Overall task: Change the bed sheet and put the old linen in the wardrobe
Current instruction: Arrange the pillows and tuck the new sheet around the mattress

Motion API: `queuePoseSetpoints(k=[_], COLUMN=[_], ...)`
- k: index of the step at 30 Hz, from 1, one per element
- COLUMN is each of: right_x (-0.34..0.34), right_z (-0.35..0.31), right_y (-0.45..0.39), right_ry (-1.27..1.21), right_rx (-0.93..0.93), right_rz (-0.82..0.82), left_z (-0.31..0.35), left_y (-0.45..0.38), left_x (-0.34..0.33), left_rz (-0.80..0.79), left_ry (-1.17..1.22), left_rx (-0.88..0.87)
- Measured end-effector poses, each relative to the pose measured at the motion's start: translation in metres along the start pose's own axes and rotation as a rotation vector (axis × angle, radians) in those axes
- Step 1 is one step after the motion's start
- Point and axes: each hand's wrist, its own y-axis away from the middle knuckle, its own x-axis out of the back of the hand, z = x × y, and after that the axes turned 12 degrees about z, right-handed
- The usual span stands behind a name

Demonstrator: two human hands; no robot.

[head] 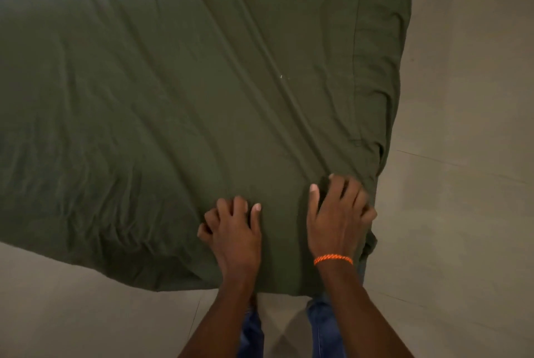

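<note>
From the head camera: looking straight down on a dark olive-green cotton bed sheet [173, 97], spreading wrinkled across the bed and filling most of the view, with long diagonal creases running toward the near right corner. Hanging over the near edge and the right side, down toward the pale beige tiled floor [462, 126]. Pressing on the sheet close to that near right corner, both hands side by side and a little apart. Left hand [235, 230] lying palm down with fingers bent and bunched against the cloth; possibly pinching a small fold, though the blur leaves that uncertain. Right hand [338, 213] lying flatter, fingers spread wide over the cloth right at the corner, fingertips blurred. Wearing an orange braided thread bracelet [333, 258] on the right wrist. Showing blue denim jeans [323, 326] below the forearms, standing on the floor just at the bed's edge.
</note>
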Motion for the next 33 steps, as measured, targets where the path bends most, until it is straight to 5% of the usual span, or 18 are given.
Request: queuePoseSetpoints(k=[4,7,16,24,29,33], right_x=[0.004,0.008,0.018,0.023,0.009,0.008], right_z=[-0.022,-0.037,-0.061,-0.072,-0.083,-0.085], right_y=[0.064,0.092,0.145,0.173,0.198,0.220], right_ry=[-0.075,-0.108,-0.239,-0.159,-0.159,-0.199], right_rx=[0.159,0.278,0.416,0.546,0.581,0.698], right_rz=[-0.114,-0.115,-0.212,-0.213,-0.204,-0.193], left_z=[-0.004,-0.023,-0.060,-0.119,-0.148,-0.181], left_y=[-0.015,-0.020,0.001,-0.017,-0.025,-0.019], left_x=[-0.001,0.012,0.028,0.038,0.043,0.055], left_rz=[0.012,-0.023,-0.081,-0.075,-0.127,-0.158], left_ry=[0.039,0.020,0.231,0.305,0.217,0.106], left_rx=[-0.290,-0.300,-0.010,0.667,0.360,0.374])
